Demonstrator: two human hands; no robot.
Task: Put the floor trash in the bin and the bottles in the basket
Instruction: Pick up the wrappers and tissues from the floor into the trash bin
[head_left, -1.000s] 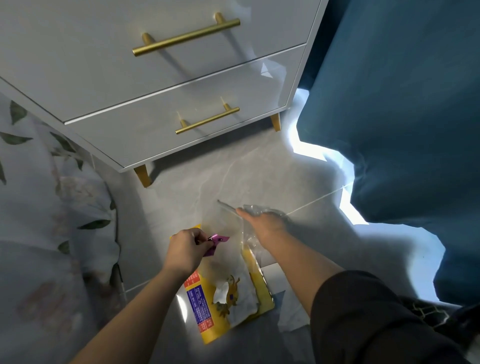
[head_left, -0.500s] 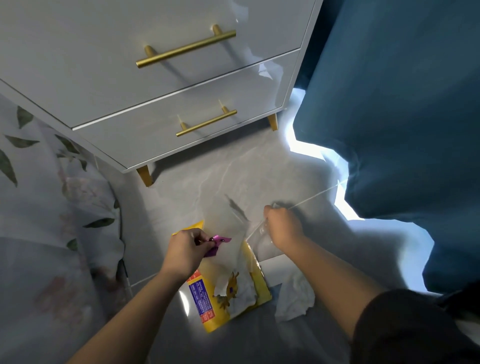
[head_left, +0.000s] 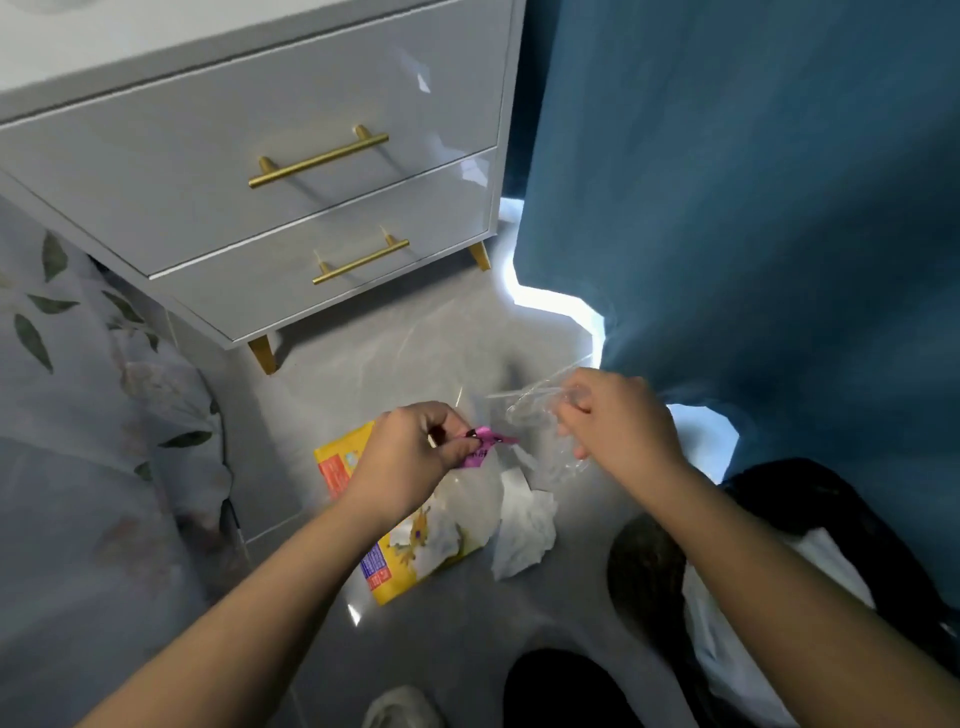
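My left hand (head_left: 410, 460) pinches a small purple wrapper (head_left: 485, 444) just above the floor. My right hand (head_left: 618, 421) grips a crumpled clear plastic bag (head_left: 535, 415), lifted off the tiles. Under both hands a yellow snack packet (head_left: 395, 566) lies flat on the grey floor. A crumpled white tissue (head_left: 522, 535) lies against the packet's right edge. At the lower right stands a black bin with a white liner (head_left: 727, 639), only partly in view. No bottle and no basket show.
A grey two-drawer cabinet (head_left: 249, 171) with gold handles stands on gold legs just beyond the trash. A blue curtain (head_left: 753, 208) hangs on the right, down to the floor. Leaf-patterned bedding (head_left: 88, 415) fills the left side.
My right hand closed on the clear bag and raised it off the floor, moving right. The view pulled back, bringing the bin into sight. My left hand kept its hold on the purple wrapper.
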